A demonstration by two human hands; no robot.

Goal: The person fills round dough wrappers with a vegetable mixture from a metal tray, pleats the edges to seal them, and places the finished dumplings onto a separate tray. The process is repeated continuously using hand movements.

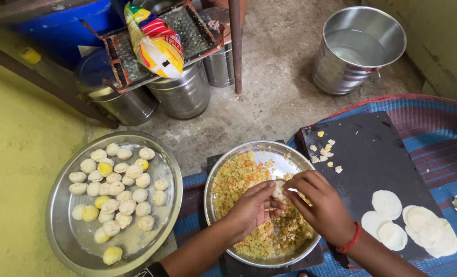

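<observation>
My left hand (251, 208) and my right hand (315, 202) meet over a steel bowl (295, 156) of yellow-orange chopped filling (238, 179). Between the fingertips of both hands sits a small pale dough piece (278, 191), pinched from both sides. A red band circles my right wrist. To the left, a wide steel plate (59, 225) holds several shaped white and yellowish dumplings (118, 190). On the right, a dark board (372, 154) carries several flat round dough wrappers (410, 223) and a few dough scraps (326, 151).
A steel bucket (356, 46) stands at the back right on the concrete floor. Steel pots (182, 95) sit under a rusty metal frame with a colourful plastic packet (156, 41). A blue striped mat (443, 149) lies under the board. A metal pole (235, 46) stands behind the bowl.
</observation>
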